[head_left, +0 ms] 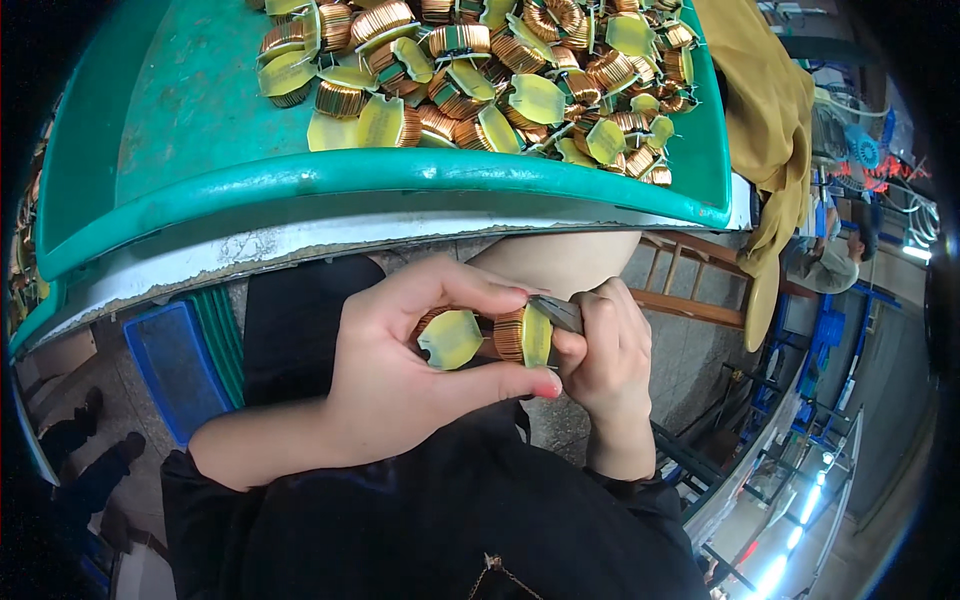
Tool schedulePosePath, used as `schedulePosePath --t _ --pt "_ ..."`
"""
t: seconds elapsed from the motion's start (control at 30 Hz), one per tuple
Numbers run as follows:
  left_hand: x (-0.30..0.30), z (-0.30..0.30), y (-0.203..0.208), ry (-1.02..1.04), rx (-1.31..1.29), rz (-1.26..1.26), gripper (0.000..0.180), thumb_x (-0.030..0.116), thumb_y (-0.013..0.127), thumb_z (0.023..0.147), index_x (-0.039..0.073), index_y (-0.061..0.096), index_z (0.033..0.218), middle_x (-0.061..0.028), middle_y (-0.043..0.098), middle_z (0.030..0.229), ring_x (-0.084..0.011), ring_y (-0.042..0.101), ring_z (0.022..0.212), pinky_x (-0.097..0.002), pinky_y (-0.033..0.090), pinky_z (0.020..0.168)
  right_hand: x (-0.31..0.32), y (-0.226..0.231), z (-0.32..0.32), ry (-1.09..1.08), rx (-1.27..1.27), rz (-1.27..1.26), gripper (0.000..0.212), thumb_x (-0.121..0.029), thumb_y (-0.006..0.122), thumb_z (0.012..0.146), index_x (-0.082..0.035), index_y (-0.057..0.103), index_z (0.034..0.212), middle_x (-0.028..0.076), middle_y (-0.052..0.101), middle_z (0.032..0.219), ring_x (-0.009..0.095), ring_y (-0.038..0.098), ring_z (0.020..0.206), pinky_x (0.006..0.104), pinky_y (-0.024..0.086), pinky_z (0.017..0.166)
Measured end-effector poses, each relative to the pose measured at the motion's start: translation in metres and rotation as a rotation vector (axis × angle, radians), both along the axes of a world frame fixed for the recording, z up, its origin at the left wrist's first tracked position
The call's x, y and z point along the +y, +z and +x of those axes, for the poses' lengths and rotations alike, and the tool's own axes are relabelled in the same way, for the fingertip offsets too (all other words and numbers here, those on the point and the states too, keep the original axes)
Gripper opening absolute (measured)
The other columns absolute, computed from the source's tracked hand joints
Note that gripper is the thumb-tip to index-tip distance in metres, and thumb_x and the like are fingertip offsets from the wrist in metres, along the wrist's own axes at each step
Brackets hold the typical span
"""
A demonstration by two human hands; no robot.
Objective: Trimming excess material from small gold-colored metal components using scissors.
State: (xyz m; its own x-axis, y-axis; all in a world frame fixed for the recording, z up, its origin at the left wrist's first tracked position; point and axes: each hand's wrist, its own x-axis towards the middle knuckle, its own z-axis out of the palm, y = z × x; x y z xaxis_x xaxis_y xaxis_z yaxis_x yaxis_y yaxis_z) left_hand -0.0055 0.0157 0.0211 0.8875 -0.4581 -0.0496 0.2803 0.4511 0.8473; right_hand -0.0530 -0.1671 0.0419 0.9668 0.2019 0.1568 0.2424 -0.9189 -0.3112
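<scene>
two held coils [509, 336], one grey tool [558, 313]

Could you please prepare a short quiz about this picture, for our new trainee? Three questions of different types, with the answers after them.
1. True or false: the left hand holds two copper-wound coils.
2. What does the right hand hold?
3. Which side of the green tray shows more bare surface?
a) the left
b) the right

Key:
1. True.
2. A grey metal tool, pointing toward the held coils; the rest of it is hidden in the grip.
3. a; the piled coils lie toward the middle and right.
</scene>
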Motion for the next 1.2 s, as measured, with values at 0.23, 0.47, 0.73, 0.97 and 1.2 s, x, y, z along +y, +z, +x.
schedulePosePath --t 0.23,0.47,0.73,0.97,1.2 --pt "0.003 0.004 -0.001 -0.105 -0.125 0.017 0.064 -0.015 0.076 0.056 0.000 0.052 0.114 -0.0169 0.061 0.105 -0.0244 0.065 0.084 -0.0323 0.055 0.074 0.003 0.000 -0.007 -0.154 -0.018 0.578 0.035 -0.034 0.049 0.091 0.001 0.054 0.088 0.014 0.052 0.081 0.027 0.047 0.069 0.0344 0.042 0.066" --pt "0.004 0.008 0.000 -0.115 -0.133 0.017 0.062 -0.014 0.077 0.055 0.000 0.056 0.113 -0.0145 0.062 0.100 -0.0225 0.065 0.082 -0.0300 0.054 0.075 0.004 0.013 -0.018 -0.047 0.145 0.543 0.037 -0.035 0.047 0.092 0.001 0.054 0.090 0.014 0.055 0.086 0.027 0.049 0.072 0.0349 0.042 0.069" --pt "0.007 0.007 -0.007 -0.100 -0.177 0.035 0.059 -0.012 0.079 0.053 0.001 0.060 0.108 -0.0111 0.062 0.092 -0.0211 0.063 0.084 -0.0301 0.052 0.078 0.009 0.012 -0.016 0.040 0.100 0.416 0.037 -0.035 0.048 0.092 0.001 0.054 0.090 0.014 0.054 0.085 0.027 0.048 0.071 0.0349 0.042 0.068" --pt "0.007 0.007 -0.005 -0.117 -0.152 0.072 0.057 -0.010 0.081 0.053 0.002 0.061 0.106 -0.0092 0.061 0.088 -0.0194 0.062 0.084 -0.0289 0.050 0.079 0.008 0.013 -0.019 0.003 0.149 0.417 0.037 -0.035 0.049 0.091 0.001 0.053 0.085 0.012 0.051 0.078 0.025 0.046 0.065 0.0336 0.042 0.062" --pt "0.005 0.004 -0.005 -0.076 -0.165 0.093 0.055 -0.006 0.082 0.054 0.002 0.062 0.105 -0.0079 0.062 0.087 -0.0164 0.061 0.078 -0.0256 0.049 0.075 0.007 0.014 -0.021 0.007 0.142 0.280 0.037 -0.035 0.048 0.092 0.000 0.052 0.081 0.011 0.048 0.072 0.024 0.045 0.062 0.0326 0.041 0.058"
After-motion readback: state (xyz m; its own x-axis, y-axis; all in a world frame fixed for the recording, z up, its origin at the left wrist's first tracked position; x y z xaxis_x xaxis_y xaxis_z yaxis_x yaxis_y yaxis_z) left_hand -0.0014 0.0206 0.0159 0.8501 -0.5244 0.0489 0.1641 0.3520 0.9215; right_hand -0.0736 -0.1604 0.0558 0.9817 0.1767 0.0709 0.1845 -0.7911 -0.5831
